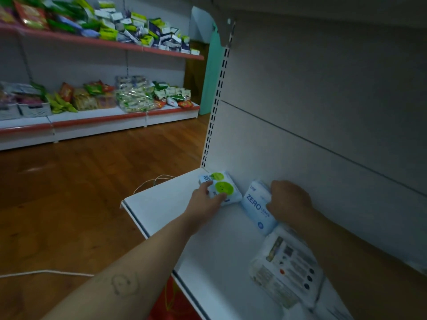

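Head view: white shelf (166, 202), board bare from its front edge to your packs at its back wall, with the green-dot pack (222, 188) flat in its left rear corner under your left hand (209, 200), fingers near straight, and the pale-blue ZERO pack (257, 207) just right of it, tilted, your right hand (288, 199) curled round it.

The right hand (288, 199) covers the far end of the blue pack (256, 209), with its fingertips out of sight. The left hand (208, 199) hides the near edge of the green-dotted pack (219, 188), so grip or mere touch cannot be told. Print on the white pack (286, 269) is too blurred to read, the packets (129, 31) across the aisle are smeared, and a red thing (166, 301) is cut off by the shelf (166, 204) and the bottom edge.
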Demonstrator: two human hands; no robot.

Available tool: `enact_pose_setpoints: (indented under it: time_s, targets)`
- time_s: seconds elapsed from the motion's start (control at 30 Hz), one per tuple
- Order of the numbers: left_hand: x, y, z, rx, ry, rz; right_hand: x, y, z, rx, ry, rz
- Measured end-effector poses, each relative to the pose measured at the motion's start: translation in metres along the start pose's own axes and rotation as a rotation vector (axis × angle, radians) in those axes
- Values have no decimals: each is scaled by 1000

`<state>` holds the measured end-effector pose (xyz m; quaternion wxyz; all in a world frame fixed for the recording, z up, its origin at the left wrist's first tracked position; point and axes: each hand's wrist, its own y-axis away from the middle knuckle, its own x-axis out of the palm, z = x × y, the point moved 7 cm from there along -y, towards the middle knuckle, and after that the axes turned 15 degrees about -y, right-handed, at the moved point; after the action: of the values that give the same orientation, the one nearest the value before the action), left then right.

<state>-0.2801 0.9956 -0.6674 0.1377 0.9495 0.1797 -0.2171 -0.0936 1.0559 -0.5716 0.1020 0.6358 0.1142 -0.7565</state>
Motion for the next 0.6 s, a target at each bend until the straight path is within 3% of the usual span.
enact_pose_setpoints:
  time_s: [0.33,0.6]
  targets:
    - [-2,-8,-2,36,-80,108,3,-8,-6,37,-203,-39]
    - [-64,55,21,109,-365,17,-18,31,50,-101,-31,-79]
